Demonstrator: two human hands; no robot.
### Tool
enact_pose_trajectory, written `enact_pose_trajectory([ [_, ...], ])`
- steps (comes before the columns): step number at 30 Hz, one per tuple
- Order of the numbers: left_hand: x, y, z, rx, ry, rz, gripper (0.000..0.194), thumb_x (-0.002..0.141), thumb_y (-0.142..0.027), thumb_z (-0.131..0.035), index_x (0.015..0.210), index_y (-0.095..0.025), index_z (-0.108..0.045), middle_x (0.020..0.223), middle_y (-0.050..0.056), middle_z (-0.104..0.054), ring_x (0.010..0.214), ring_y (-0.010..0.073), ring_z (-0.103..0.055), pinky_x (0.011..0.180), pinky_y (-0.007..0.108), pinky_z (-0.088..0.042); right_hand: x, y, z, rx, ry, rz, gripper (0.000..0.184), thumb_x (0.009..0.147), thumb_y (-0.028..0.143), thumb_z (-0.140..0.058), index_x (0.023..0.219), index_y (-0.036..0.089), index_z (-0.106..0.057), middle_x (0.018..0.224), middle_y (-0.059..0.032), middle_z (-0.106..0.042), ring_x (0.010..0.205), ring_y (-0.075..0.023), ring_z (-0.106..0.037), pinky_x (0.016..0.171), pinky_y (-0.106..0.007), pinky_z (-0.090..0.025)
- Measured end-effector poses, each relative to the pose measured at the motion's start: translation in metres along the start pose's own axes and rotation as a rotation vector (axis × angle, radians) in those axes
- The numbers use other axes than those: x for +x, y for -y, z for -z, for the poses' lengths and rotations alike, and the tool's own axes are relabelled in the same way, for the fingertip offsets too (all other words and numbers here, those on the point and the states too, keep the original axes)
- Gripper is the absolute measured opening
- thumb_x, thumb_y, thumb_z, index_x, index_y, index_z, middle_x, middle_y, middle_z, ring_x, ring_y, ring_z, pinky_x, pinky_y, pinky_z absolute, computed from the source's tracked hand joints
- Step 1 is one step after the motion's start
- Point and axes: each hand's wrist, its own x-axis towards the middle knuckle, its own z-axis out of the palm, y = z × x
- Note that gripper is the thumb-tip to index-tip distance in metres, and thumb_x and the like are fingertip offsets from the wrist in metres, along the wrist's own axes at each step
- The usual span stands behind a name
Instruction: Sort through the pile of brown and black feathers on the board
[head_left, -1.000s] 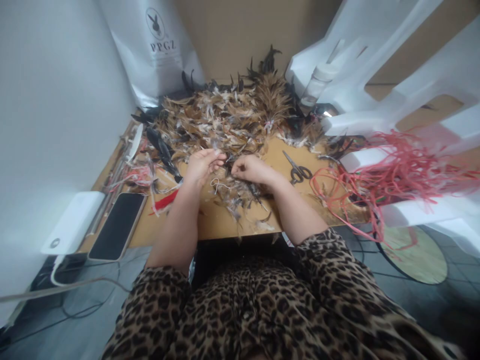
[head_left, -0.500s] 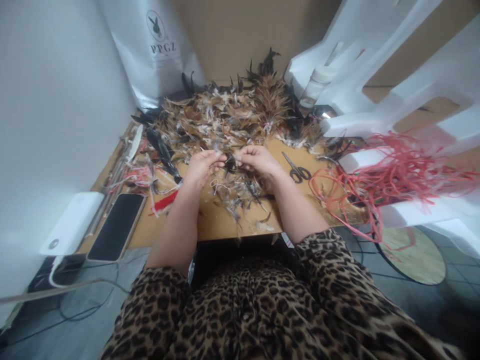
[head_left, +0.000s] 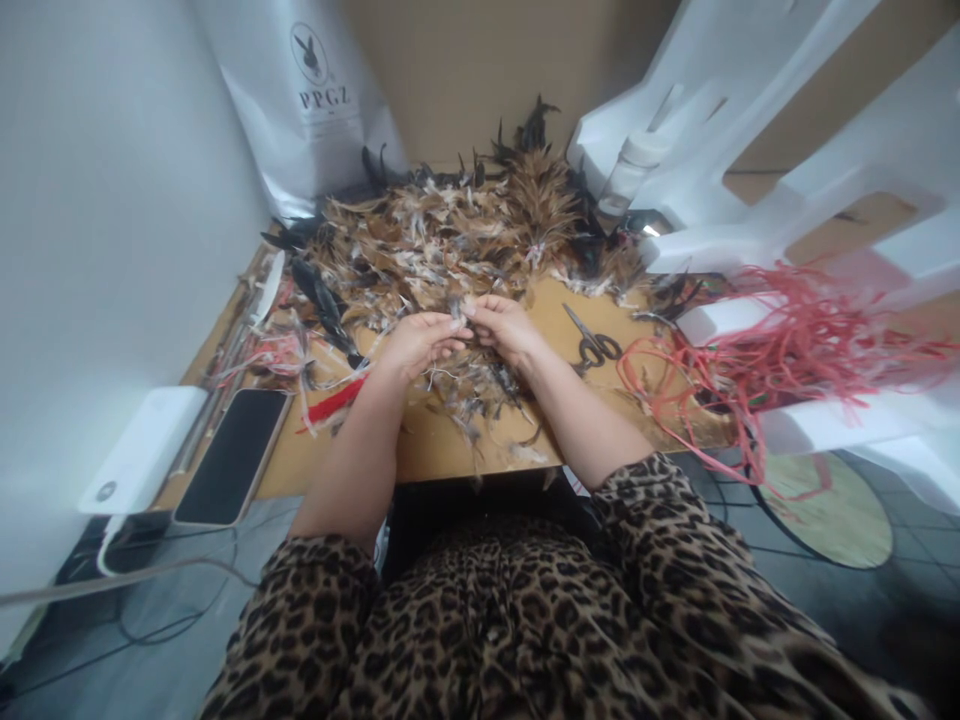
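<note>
In front of that feather pile (head_left: 427, 235), left grip (head_left: 429, 340) and right grip (head_left: 502, 325) pinch a small tuft (head_left: 456, 308); scissors (head_left: 595, 337) lie at the pile's right front.

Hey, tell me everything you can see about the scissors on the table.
The scissors lie on the tan tabletop, to the right of the right hand and left of the reddish strands. They have two dark loop handles and slim, greyish blades that look like metal and seem closed. The blades point away from the person, slanting left, with the loops at the nearer end. Neither hand touches them; whether a strand touches the right-hand loop is hard to tell.
</note>
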Motion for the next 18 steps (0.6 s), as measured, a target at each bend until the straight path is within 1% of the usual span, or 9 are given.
enact_pose_trajectory([
  [5,0.000,0.000,-0.001,0.021,0.002,-0.003,0.022,0.064,-0.021,-0.075,0.080,-0.008,-0.067,0.074,0.010,-0.070,0.052,0.0070,-0.061,0.046,0.013,-0.045,-0.002,-0.001,-0.005,0.001,-0.016,0.022,0.036,0.055,0.040,-0.077,0.069,0.016,-0.054,0.044,0.0084,-0.043,0.039,-0.0019,-0.030,0.038,-0.015,-0.018],
  [8,-0.001,-0.001,-0.002,0.053,-0.005,-0.007,0.021,0.063,-0.022,-0.076,0.076,-0.008,-0.066,0.069,0.008,-0.069,0.050,0.0068,-0.060,0.046,0.014,-0.044,-0.002,-0.002,-0.007,-0.030,-0.018,0.026,0.036,0.055,0.042,-0.076,0.069,0.017,-0.054,0.044,0.0082,-0.043,0.039,-0.0028,-0.030,0.039,-0.016,-0.018],
  [10,-0.001,-0.002,-0.001,0.065,-0.020,-0.024,0.021,0.062,-0.023,-0.076,0.074,-0.009,-0.066,0.067,0.007,-0.068,0.049,0.0063,-0.058,0.045,0.014,-0.043,-0.002,-0.003,-0.007,-0.083,-0.032,0.057,0.034,0.058,0.042,-0.074,0.070,0.017,-0.056,0.045,0.0076,-0.045,0.040,-0.0035,-0.032,0.040,-0.017,-0.020],
  [12,-0.001,-0.005,0.002,0.047,-0.062,-0.065,0.020,0.063,-0.024,-0.075,0.072,-0.009,-0.065,0.066,0.006,-0.067,0.048,0.0053,-0.057,0.045,0.013,-0.042,-0.001,-0.003,-0.005,-0.190,-0.059,0.125,0.030,0.062,0.041,-0.071,0.072,0.016,-0.059,0.049,0.0063,-0.048,0.043,-0.0043,-0.035,0.043,-0.018,-0.025],
  [15,0.001,-0.008,0.009,-0.034,-0.159,-0.154,0.018,0.065,-0.024,-0.073,0.072,-0.010,-0.063,0.067,0.004,-0.067,0.049,0.0040,-0.057,0.045,0.012,-0.041,0.001,-0.002,0.002,-0.424,-0.086,0.249,0.023,0.066,0.036,-0.067,0.074,0.014,-0.063,0.060,0.0027,-0.057,0.052,-0.0062,-0.044,0.053,-0.020,-0.035],
  [18,0.004,-0.009,0.014,-0.116,-0.242,-0.199,0.019,0.065,-0.023,-0.072,0.075,-0.011,-0.062,0.068,0.003,-0.067,0.050,0.0037,-0.057,0.044,0.012,-0.040,0.003,0.000,0.010,-0.664,-0.045,0.332,0.018,0.070,0.031,-0.062,0.074,0.014,-0.065,0.068,-0.0004,-0.061,0.060,-0.0095,-0.050,0.061,-0.023,-0.039],
])
